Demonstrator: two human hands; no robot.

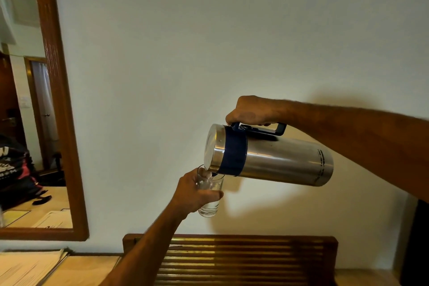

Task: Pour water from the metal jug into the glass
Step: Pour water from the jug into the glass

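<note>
The right hand (251, 111) is gripping the dark-blue handle of the cylindrical steel metal jug (269, 158), tipping it nearly horizontal so its spout is meeting the rim of the clear tumbler glass (210, 197) at seven o'clock. The left hand (193, 190) is wrapping the glass, lifting it mid-air to catch water.

This is looking like a hotel or guest room. A wood-framed mirror (39, 100) is hanging on the plain pale wall (185, 53), and it is reflecting a door with a lever handle, a wall switch, a curtained doorway and a dark bag sitting on a light surface. Below the mirror, printed sheets (27, 267) are lying on a pale counter (88, 269). To the right of the mirror and lower, a dark slatted wooden rack (243, 260), like a luggage stand, is standing against the wall.
</note>
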